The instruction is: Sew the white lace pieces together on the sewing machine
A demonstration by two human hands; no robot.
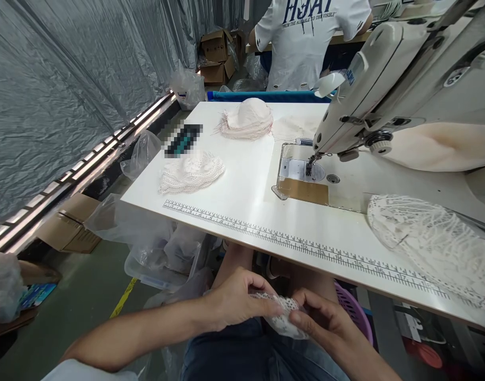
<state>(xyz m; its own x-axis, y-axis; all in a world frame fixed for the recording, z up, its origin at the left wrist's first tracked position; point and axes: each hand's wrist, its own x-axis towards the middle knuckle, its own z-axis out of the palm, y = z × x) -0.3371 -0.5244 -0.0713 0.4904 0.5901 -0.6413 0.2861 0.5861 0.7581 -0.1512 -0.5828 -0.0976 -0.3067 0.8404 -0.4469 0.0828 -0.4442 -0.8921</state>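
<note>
Below the table's front edge, over my lap, both hands grip one small piece of white lace (284, 312). My left hand (238, 299) pinches its left side with curled fingers. My right hand (325, 323) holds its right side, thumb pressed on the lace. Up on the white sewing table (242, 185) lie a pile of white lace pieces (191, 172) at the left, a stack of cream padded cups (248, 119) at the back, and a large lace pile (432, 241) at the right.
A white industrial sewing machine (396, 79) stands at the right, its needle (309, 166) over the plate. A ruler (305, 246) runs along the table's front edge. Plastic bags (147, 238) and cardboard boxes (67, 230) lie left on the floor. Another person in a white T-shirt (305, 42) stands behind.
</note>
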